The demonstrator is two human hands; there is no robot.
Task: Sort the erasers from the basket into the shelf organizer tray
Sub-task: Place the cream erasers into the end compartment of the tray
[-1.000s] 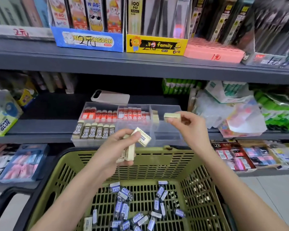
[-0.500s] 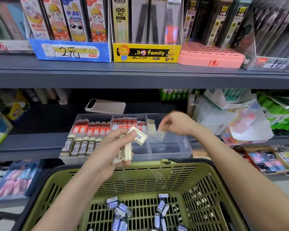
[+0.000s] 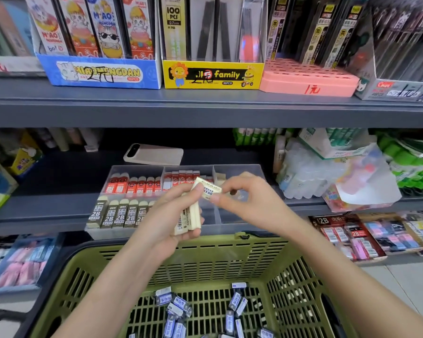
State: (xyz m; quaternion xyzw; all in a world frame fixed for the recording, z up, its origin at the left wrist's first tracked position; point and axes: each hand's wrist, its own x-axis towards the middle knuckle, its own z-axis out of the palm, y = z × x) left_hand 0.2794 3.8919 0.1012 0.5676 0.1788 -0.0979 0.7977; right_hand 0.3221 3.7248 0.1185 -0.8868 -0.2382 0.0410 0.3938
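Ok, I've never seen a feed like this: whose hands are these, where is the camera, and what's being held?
No machine here: the grips are a person's two bare hands, filmed by one camera worn on the head, looking down. The left hand holds a few cream erasers; the right hand pinches the tilted top eraser. Below is a green basket with blue-sleeved erasers. Behind the hands, a clear organizer tray on the shelf holds red-sleeved erasers and 2B erasers.
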